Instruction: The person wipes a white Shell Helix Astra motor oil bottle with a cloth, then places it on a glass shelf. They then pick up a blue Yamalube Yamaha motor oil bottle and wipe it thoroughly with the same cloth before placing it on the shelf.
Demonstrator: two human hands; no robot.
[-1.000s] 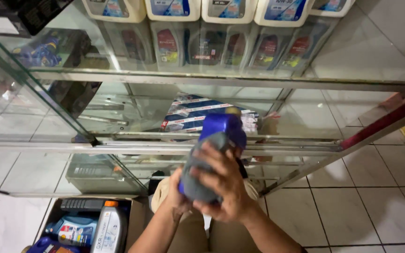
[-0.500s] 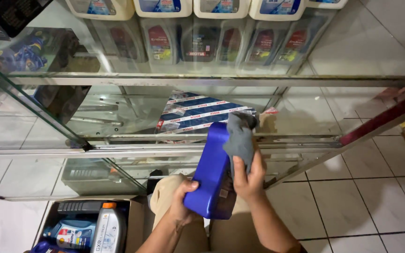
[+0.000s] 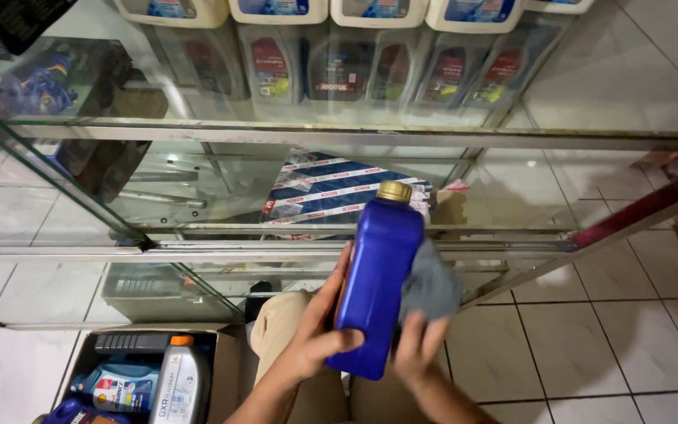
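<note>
Here, a tall blue plastic bottle with a gold screw cap (image 3: 376, 283) stands nearly upright in the air in front of a glass display cabinet with metal-edged shelves (image 3: 339, 135), held between the person's two bare hands above their lap. The left hand (image 3: 315, 334) grasps the bottle low on its left side, the fingers running up its edge and the thumb laid across its lower front. The right hand (image 3: 417, 349) is at the bottle's lower right corner, its fingers pressing a crumpled grey cloth (image 3: 431, 284) against the bottle's right side; the cloth bulges out beside the bottle and touches it. Behind the bottle's cap, on a lower glass shelf, lies a flat blue-and-white striped package (image 3: 331, 184). On the top shelf stands a row of pale plastic jugs with coloured labels (image 3: 370, 71), and above them are the bottoms of white canisters (image 3: 276, 9). At the lower left, on the white tiled floor (image 3: 590, 338), sits an open cardboard box (image 3: 225, 369) holding a silver bottle with an orange cap (image 3: 180, 385), a light blue bottle (image 3: 119, 385) just beside it, and a black-capped container (image 3: 131, 342) at the back. The person's beige trousers (image 3: 284, 314) show beneath the hands.
</note>
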